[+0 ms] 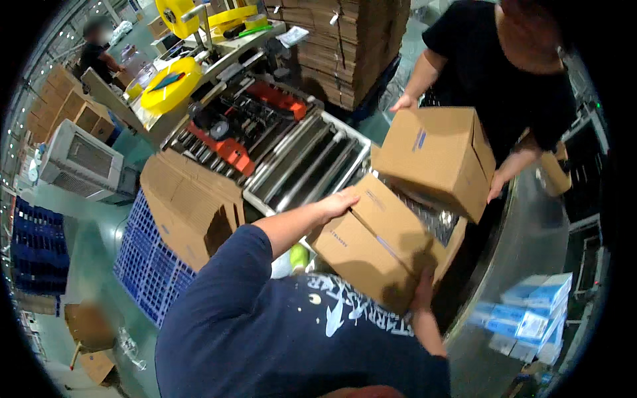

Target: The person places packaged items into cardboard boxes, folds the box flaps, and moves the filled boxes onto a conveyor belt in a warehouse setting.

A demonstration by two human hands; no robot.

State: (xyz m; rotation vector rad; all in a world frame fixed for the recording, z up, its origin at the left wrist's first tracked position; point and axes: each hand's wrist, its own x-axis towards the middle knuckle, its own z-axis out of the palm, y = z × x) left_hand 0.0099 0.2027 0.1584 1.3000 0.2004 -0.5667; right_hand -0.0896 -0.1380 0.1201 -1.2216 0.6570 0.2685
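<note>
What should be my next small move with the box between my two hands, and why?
Perhaps ease the box slightly left, toward the rollers: your left hand and right hand are both on it, and a second box, held by another person, is close to its far right side.

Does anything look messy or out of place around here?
Yes: crumpled plastic lies beside loose cardboard on the floor at lower left, like litter. At right, the blue packs sit askew, untidily piled. The nearest box shows no obvious damage.
</note>
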